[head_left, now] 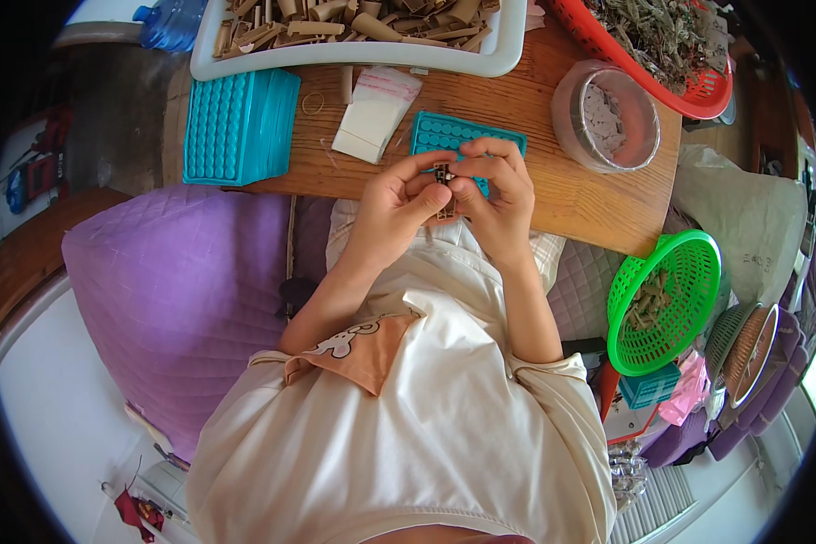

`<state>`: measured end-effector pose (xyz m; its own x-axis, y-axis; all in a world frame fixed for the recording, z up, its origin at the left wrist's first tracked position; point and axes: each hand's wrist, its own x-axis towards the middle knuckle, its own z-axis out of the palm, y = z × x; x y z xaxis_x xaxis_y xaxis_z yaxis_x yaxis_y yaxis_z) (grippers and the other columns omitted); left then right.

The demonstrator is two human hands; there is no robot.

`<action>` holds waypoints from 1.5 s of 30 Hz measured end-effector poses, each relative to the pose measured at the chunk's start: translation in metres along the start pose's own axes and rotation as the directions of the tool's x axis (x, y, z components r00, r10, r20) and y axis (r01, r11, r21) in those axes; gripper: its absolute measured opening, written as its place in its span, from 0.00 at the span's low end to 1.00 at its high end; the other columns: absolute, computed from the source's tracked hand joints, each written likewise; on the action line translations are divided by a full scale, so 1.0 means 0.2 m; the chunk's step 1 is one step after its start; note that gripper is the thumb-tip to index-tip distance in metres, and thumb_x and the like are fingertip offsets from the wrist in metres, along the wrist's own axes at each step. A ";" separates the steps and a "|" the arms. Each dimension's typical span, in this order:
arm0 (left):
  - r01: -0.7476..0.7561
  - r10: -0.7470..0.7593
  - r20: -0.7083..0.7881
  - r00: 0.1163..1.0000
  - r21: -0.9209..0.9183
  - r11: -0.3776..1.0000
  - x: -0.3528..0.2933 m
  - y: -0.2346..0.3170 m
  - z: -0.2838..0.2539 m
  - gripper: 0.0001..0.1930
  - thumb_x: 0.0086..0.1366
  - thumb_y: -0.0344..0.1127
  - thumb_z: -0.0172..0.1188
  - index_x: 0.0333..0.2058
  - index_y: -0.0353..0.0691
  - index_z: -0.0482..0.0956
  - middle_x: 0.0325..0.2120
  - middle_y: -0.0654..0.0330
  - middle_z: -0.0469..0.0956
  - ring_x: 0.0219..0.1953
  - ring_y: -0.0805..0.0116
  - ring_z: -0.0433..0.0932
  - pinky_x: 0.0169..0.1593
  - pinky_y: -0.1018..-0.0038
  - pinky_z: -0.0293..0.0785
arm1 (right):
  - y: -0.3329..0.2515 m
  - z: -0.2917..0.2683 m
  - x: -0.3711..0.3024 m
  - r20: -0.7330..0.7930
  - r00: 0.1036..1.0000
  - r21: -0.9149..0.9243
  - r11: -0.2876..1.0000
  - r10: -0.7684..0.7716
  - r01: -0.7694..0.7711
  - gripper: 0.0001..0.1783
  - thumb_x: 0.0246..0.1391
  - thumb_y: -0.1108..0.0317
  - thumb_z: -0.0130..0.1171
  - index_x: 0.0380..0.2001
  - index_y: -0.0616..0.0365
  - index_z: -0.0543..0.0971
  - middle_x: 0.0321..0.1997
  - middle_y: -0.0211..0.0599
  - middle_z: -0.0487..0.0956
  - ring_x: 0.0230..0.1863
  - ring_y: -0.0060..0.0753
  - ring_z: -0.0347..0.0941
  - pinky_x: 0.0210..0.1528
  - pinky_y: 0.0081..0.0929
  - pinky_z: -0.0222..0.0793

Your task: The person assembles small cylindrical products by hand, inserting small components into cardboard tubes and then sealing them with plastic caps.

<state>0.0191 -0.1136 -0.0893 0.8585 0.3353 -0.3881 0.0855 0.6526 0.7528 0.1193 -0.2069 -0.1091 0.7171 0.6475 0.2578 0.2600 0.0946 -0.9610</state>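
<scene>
At the near edge of the wooden table (480, 91), my left hand (394, 201) and my right hand (499, 192) meet in front of my body. Between their closed thumbs and fingers is a small narrow brown piece (446, 210) with dark and pale bits at its upper end; its exact kind is too small to make out. A teal tray with rows of round hollows (431, 133) lies just beyond, partly hidden by my right hand. To the left are small clear bags with white inserts (372, 113) and a thin rubber band (313, 102).
A stack of teal trays (240, 127) stands at the left edge. Behind it sits a white bin (354, 56) of brown half-tube pieces. Rightward are a clear tub (567, 113) of greyish flakes, a red basket (698, 104) of dried material and a green basket (694, 272).
</scene>
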 end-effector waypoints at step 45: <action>-0.017 0.012 -0.142 0.990 -0.033 0.999 0.01 -0.03 -0.13 0.11 0.58 0.30 0.44 0.40 0.36 0.68 0.30 0.57 0.73 0.26 0.72 0.75 0.30 0.79 0.72 | 0.13 -0.08 0.02 0.079 0.996 -0.647 0.758 -0.037 0.079 0.12 0.39 0.72 0.57 0.32 0.57 0.75 0.31 0.34 0.72 0.34 0.37 0.68 0.33 0.30 0.66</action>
<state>0.0069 -0.1001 -0.1086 0.7792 0.4360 -0.4502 0.0538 0.6692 0.7411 0.1393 -0.2142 -0.1325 0.6541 0.7010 0.2843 0.6724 -0.3666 -0.6431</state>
